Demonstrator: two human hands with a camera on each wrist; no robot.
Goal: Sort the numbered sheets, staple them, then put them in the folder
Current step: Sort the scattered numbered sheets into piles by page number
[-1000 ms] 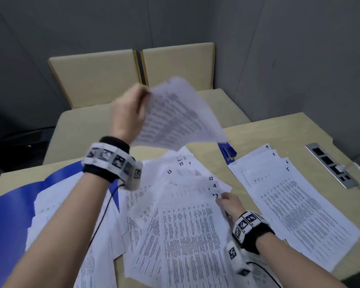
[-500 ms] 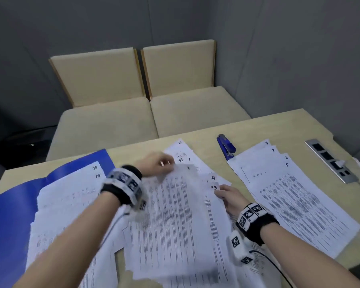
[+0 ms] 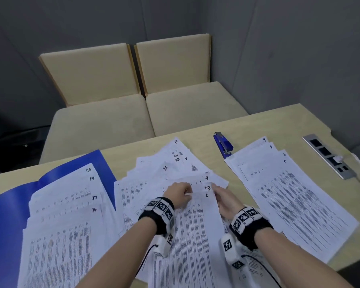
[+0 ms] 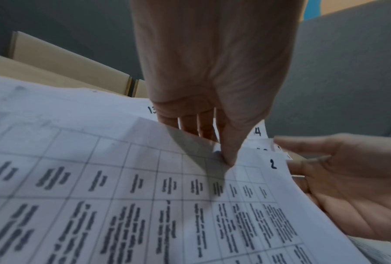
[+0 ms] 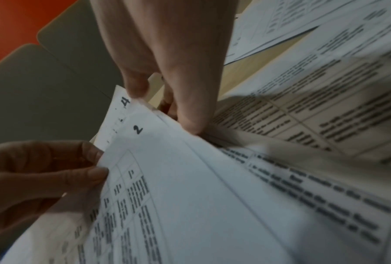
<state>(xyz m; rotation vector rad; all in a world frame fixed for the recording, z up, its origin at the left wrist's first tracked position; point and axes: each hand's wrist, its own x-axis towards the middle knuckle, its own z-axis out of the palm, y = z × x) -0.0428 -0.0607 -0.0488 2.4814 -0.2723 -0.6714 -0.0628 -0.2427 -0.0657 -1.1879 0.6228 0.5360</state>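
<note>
Pinching the top edge of the sheet marked 2 (image 3: 195,225), the left hand (image 3: 178,195) has its thumb on top and its fingers under the paper, as the left wrist view shows. The right hand (image 3: 227,201) is at the right edge of the same sheet, near the written number; its thumb lies on the paper edge and its fingers go below, so this grip also pinches the sheets there. The sheet marked 2 lies on top of the middle pile (image 3: 164,169), at about 6 o'clock on the bench (image 3: 279,121), and the numbers 3, 4, 13, 23 and 10 show on the fanned sheets behind it.

At 9 o'clock a second pile (image 3: 67,215), with 20, 19, 17 and 16 visible, rests on the open blue folder (image 3: 6,215). At 3 o'clock a third pile (image 3: 289,194) shows 9, 8, 6 and 5. The blue stapler (image 3: 223,144) lies at about 1 o'clock, between the middle pile and the right one, its near end just beside the corner of the right pile. A metal socket strip (image 3: 328,155) is set in the bench at the far right.
</note>
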